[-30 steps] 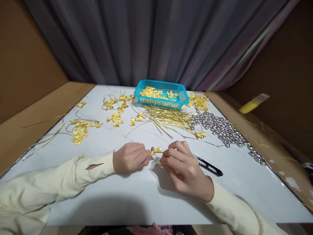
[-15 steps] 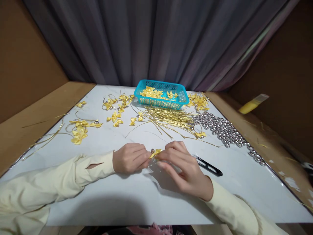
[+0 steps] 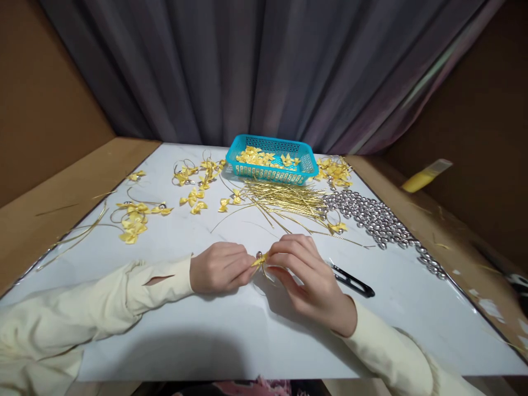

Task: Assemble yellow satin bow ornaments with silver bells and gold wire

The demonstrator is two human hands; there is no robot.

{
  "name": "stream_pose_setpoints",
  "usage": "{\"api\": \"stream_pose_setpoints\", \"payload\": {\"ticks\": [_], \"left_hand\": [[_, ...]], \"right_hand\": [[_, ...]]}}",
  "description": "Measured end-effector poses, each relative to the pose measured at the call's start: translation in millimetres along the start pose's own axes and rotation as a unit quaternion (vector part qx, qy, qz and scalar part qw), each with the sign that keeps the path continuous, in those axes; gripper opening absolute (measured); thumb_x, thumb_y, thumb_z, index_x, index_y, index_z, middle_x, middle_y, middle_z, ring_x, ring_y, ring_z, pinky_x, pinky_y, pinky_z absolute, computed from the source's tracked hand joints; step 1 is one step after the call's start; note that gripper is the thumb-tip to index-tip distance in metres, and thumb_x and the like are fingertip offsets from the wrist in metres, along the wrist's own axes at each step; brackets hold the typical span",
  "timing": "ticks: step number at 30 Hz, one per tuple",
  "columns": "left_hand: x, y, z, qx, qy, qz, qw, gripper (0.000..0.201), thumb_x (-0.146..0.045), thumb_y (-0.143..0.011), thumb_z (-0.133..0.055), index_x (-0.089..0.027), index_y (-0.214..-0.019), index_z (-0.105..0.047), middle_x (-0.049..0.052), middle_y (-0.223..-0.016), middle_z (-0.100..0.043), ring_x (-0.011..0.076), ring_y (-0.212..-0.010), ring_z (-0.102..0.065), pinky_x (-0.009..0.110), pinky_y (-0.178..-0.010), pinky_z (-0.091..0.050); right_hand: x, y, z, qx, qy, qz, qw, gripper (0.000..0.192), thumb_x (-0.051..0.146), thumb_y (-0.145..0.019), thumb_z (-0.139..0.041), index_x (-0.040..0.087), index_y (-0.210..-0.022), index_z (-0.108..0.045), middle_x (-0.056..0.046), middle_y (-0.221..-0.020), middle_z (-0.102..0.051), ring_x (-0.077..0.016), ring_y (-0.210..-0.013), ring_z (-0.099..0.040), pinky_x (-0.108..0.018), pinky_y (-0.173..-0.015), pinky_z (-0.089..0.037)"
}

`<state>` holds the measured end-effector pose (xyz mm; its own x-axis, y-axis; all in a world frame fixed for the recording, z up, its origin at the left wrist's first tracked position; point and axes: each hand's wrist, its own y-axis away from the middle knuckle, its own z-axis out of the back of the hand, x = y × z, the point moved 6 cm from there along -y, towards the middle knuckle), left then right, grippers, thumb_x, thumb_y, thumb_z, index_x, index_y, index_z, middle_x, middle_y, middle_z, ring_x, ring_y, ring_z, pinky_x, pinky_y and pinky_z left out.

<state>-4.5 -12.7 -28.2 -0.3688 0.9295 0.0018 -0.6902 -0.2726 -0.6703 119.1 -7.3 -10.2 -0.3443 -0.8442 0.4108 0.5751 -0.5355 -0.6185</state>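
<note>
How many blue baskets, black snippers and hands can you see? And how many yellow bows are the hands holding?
blue basket: 1
black snippers: 1
hands: 2, the left hand and the right hand
yellow bow pinched between both hands: 1
Total: 5

light: dim room, soft overhead glow on white surface [image 3: 231,324] | shadows: soft, under the hands and forearms | glare: faint sheen | blur: slight softness | edges: wide-angle bending, dark corners
</note>
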Motion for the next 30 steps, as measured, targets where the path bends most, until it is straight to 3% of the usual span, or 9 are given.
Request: {"api": "stream_pose_setpoints", "payload": {"ticks": [10, 19, 30], "left_hand": [[-1.4, -1.2, -1.7, 0.009, 0.052, -0.009, 0.999, 0.015, -0.009, -0.085, -0.037, -0.014, -0.077, -0.049, 0.004, -0.055, -0.057, 0.0144, -0.050, -0.050, 0.026, -0.046, -0.043], [11.2, 0.9, -7.1, 0.004, 0.183, 0.215, 0.959, 0.020, -0.023, -0.088, -0.046, -0.013, -0.073, -0.055, -0.001, -0.053, -0.051, 0.0091, -0.047, -0.044, 0.020, -0.046, -0.039], [19.3, 6.4, -13.6, 0.036, 0.279, 0.297, 0.912, 0.029, -0.020, -0.088, -0.042, -0.012, -0.066, -0.058, 0.001, -0.055, -0.060, 0.0078, -0.046, -0.050, 0.017, -0.044, -0.040]], "right_hand": [[-1.8, -1.5, -3.3, 0.020, -0.036, -0.013, 0.999, 0.014, 0.006, -0.084, -0.045, 0.014, -0.088, -0.056, -0.008, -0.087, -0.058, -0.0182, -0.084, -0.051, -0.035, -0.073, -0.045], [-3.7, 1.0, -10.0, 0.029, -0.061, -0.015, 0.998, 0.014, 0.005, -0.086, -0.042, 0.013, -0.089, -0.053, -0.009, -0.087, -0.056, -0.0162, -0.081, -0.050, -0.031, -0.071, -0.047], [-8.3, 1.3, -4.4, 0.011, -0.049, -0.042, 0.998, 0.006, 0.012, -0.086, -0.047, 0.015, -0.084, -0.051, -0.008, -0.085, -0.056, -0.0156, -0.079, -0.052, -0.030, -0.067, -0.048]]}}
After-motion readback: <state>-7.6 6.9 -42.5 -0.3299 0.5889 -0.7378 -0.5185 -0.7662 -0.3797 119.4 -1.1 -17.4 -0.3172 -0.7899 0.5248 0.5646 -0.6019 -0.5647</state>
